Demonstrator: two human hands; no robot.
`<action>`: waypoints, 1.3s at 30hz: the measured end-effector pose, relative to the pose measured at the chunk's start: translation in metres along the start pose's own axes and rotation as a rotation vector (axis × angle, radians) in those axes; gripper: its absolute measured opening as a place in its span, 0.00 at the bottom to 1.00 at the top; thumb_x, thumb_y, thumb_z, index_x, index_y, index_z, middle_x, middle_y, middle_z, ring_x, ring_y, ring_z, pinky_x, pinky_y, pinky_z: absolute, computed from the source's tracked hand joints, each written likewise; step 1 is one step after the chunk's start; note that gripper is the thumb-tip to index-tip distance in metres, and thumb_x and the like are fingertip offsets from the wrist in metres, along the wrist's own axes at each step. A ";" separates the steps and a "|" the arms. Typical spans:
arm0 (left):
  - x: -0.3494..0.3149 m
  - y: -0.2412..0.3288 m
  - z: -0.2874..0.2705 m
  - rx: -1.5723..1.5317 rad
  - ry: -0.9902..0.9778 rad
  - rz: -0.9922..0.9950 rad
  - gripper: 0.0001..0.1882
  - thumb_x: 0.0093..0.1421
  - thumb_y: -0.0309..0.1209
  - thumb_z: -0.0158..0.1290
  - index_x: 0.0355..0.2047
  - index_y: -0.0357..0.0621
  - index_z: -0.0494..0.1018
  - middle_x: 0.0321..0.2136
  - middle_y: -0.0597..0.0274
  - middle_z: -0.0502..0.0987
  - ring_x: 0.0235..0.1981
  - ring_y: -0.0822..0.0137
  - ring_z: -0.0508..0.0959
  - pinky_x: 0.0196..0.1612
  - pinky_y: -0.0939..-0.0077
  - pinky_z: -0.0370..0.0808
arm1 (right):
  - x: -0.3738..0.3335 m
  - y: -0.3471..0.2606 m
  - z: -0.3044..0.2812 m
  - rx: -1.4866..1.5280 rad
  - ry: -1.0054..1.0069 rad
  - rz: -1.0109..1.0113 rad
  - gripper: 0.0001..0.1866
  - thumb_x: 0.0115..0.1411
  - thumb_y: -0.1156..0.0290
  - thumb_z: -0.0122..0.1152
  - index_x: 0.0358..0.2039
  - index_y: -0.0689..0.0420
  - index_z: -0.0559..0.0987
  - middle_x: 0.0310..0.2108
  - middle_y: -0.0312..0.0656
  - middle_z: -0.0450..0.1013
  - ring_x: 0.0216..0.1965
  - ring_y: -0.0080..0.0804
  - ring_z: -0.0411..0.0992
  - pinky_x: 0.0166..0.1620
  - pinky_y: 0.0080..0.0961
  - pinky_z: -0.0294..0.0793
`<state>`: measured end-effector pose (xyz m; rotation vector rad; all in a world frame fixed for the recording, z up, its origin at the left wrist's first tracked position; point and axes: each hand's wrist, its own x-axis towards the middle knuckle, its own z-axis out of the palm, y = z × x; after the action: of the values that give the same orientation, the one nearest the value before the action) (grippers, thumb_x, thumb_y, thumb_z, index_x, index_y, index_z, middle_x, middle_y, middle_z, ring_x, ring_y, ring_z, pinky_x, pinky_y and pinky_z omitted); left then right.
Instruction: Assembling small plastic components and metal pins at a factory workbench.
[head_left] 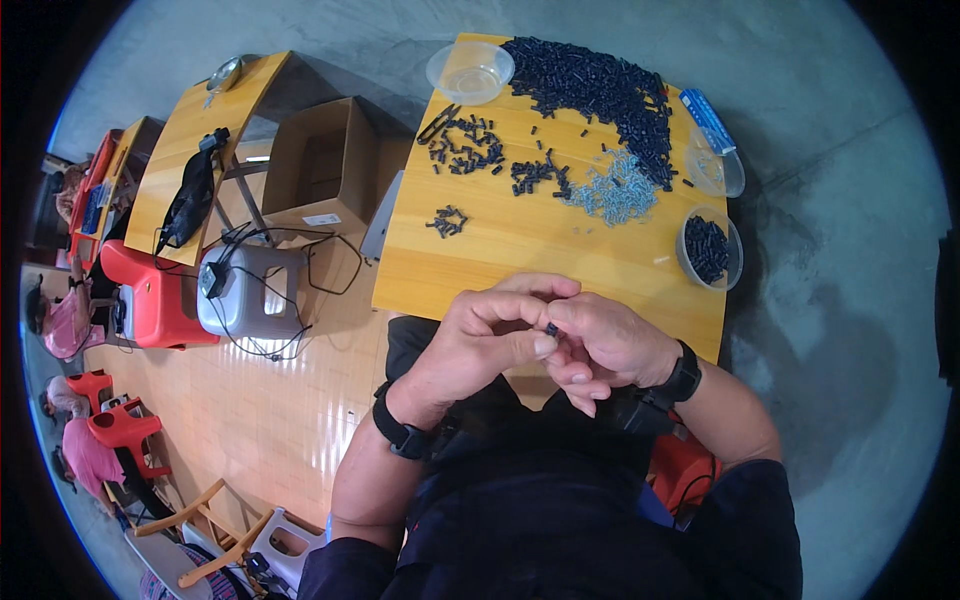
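Above the near edge of the wooden table (pixel 520 250), both hands met: the left hand (pixel 480 335) and right hand (pixel 610 345) pinched one small black part (pixel 551 328) between their fingertips, each grip pressed together upon it.

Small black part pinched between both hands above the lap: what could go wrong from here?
1. The small black part sits between the fingertips of the left hand and right hand, clear of the wooden table; a slip would likely drop it into the lap.
2. The clear bowl of black pieces stands at the table's right edge, near the right forearm; a nudge might tip it.
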<state>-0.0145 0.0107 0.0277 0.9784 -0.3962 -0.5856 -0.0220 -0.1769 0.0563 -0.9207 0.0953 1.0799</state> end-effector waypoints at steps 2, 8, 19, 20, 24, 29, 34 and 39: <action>0.001 0.002 -0.002 0.007 -0.016 -0.009 0.10 0.56 0.19 0.56 0.39 0.37 0.78 0.52 0.53 0.70 0.51 0.66 0.72 0.55 0.69 0.67 | 0.000 0.000 0.001 -0.020 -0.012 0.002 0.25 0.68 0.51 0.41 0.21 0.58 0.66 0.11 0.32 0.60 0.08 0.20 0.63 0.13 0.20 0.71; 0.005 0.001 -0.002 0.030 0.047 -0.053 0.09 0.56 0.17 0.54 0.38 0.36 0.78 0.50 0.54 0.72 0.49 0.67 0.73 0.52 0.73 0.70 | 0.003 -0.002 -0.002 -0.029 0.042 0.056 0.23 0.68 0.53 0.38 0.22 0.56 0.67 0.10 0.33 0.59 0.07 0.22 0.60 0.15 0.28 0.73; 0.019 0.013 0.004 0.034 0.027 -0.130 0.07 0.54 0.15 0.53 0.32 0.34 0.78 0.46 0.56 0.74 0.41 0.70 0.76 0.46 0.76 0.72 | -0.001 0.003 0.002 0.119 0.006 -0.056 0.24 0.69 0.51 0.37 0.21 0.54 0.62 0.11 0.27 0.52 0.07 0.17 0.56 0.13 0.27 0.72; 0.019 0.012 0.004 0.033 0.026 -0.133 0.07 0.54 0.15 0.53 0.32 0.34 0.78 0.46 0.56 0.74 0.41 0.70 0.76 0.46 0.76 0.72 | -0.001 0.004 0.003 0.122 0.007 -0.056 0.24 0.69 0.51 0.37 0.21 0.54 0.62 0.11 0.27 0.52 0.07 0.17 0.56 0.13 0.27 0.72; 0.017 0.005 0.002 -0.015 0.067 -0.222 0.08 0.53 0.14 0.52 0.33 0.32 0.78 0.45 0.57 0.75 0.38 0.71 0.76 0.44 0.78 0.73 | 0.003 0.016 0.006 0.257 0.114 -0.024 0.23 0.68 0.51 0.37 0.20 0.53 0.62 0.11 0.27 0.52 0.07 0.16 0.54 0.15 0.30 0.74; 0.018 0.004 0.004 0.032 0.083 -0.302 0.09 0.52 0.15 0.52 0.34 0.31 0.78 0.44 0.57 0.75 0.36 0.72 0.77 0.42 0.80 0.73 | 0.005 0.031 -0.005 0.354 0.054 -0.038 0.23 0.68 0.49 0.36 0.22 0.51 0.64 0.12 0.28 0.51 0.08 0.19 0.54 0.19 0.36 0.77; 0.013 -0.002 0.005 -0.052 0.129 -0.264 0.09 0.53 0.16 0.52 0.35 0.31 0.78 0.45 0.56 0.74 0.36 0.72 0.78 0.41 0.80 0.75 | 0.002 0.031 0.002 0.304 0.083 -0.116 0.23 0.67 0.49 0.37 0.22 0.52 0.64 0.12 0.27 0.51 0.09 0.18 0.54 0.20 0.38 0.77; 0.010 -0.006 0.005 -0.017 0.133 -0.267 0.08 0.54 0.17 0.53 0.35 0.32 0.78 0.47 0.53 0.74 0.35 0.71 0.78 0.40 0.79 0.75 | 0.006 0.038 -0.003 0.320 0.100 -0.120 0.24 0.67 0.47 0.37 0.22 0.52 0.65 0.13 0.27 0.52 0.09 0.19 0.55 0.21 0.38 0.77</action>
<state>-0.0109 -0.0015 0.0251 1.0557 -0.1418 -0.7586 -0.0482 -0.1691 0.0284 -0.6817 0.2847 0.8765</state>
